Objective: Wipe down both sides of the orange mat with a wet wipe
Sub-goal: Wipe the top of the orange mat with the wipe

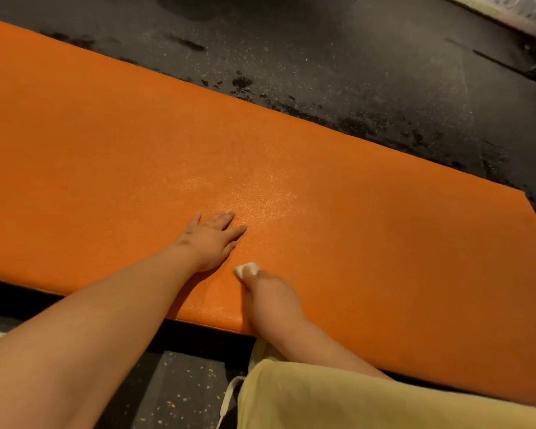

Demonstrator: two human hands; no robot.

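Observation:
A long orange mat (369, 230) lies flat on the dark floor and runs from the upper left to the lower right. My left hand (212, 236) rests flat on it near the front edge, fingers straight and spread. Just to its right, my right hand (271, 300) grips a small bunched white wet wipe (247, 269) and holds it down on the mat. Only the tip of the wipe shows past my fingers. A damp sheen shows on the mat beyond my left hand.
Dark speckled rubber floor (369, 72) surrounds the mat, with wet-looking dark patches along the mat's far edge. My knee in yellow cloth (353, 400) sits at the lower right, over the mat's near edge. A pale object (514, 10) stands at the top right corner.

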